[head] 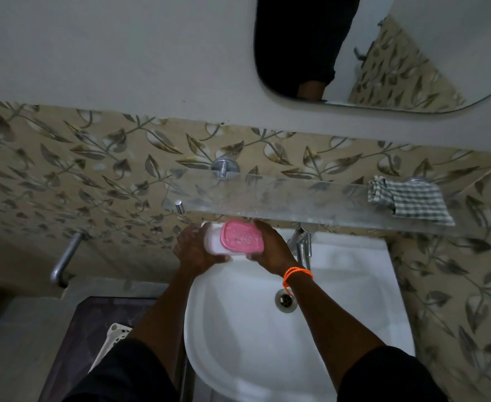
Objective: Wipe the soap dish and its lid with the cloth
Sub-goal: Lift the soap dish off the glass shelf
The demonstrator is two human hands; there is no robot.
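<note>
Both hands, left hand (193,249) and right hand (270,250), clasping the white soap dish (214,245) with pink lid (241,237) above the sink (340,329), presumably freeing it for wiping, cloth (409,200) lying unused on the glass shelf (296,195).

left hand (193,250): fingers curled, gripping | right hand (270,246): fingers curled, gripping | both forearms extended forward
</note>
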